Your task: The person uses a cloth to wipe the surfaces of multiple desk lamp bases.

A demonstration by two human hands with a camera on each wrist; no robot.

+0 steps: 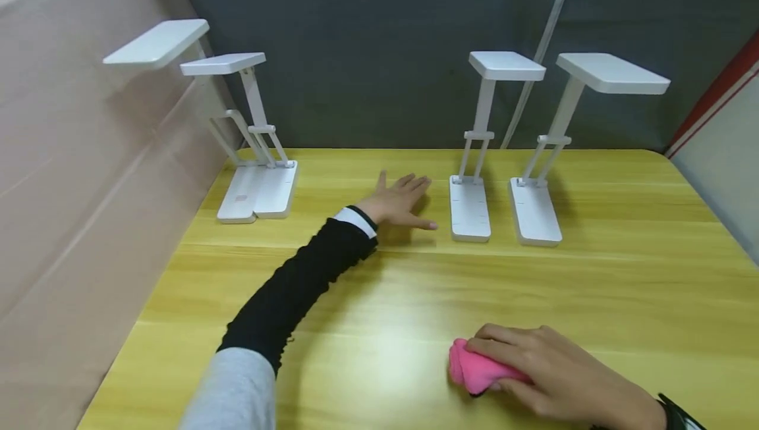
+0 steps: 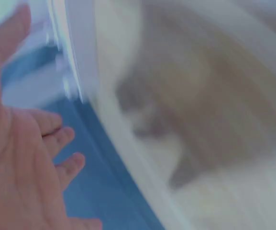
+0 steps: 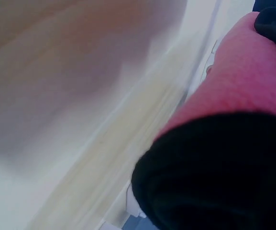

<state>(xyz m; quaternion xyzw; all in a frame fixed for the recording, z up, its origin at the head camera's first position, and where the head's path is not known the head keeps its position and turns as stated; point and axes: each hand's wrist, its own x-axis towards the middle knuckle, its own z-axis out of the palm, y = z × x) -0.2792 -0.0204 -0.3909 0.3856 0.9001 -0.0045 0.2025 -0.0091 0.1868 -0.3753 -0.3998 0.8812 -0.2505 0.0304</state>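
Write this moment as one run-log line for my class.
left hand: spread over table, holding nothing | right hand: grips pink cloth | white lamps: two each side of left hand

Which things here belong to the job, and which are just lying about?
Job, probably:
rolled pink fabric bundle, in the right hand
possibly the white plastic inner-right lamp with flat rectangular head, nearest the outstretched left hand

Probably just standing about:
outer-right white lamp
inner-left white lamp
outer-left white lamp
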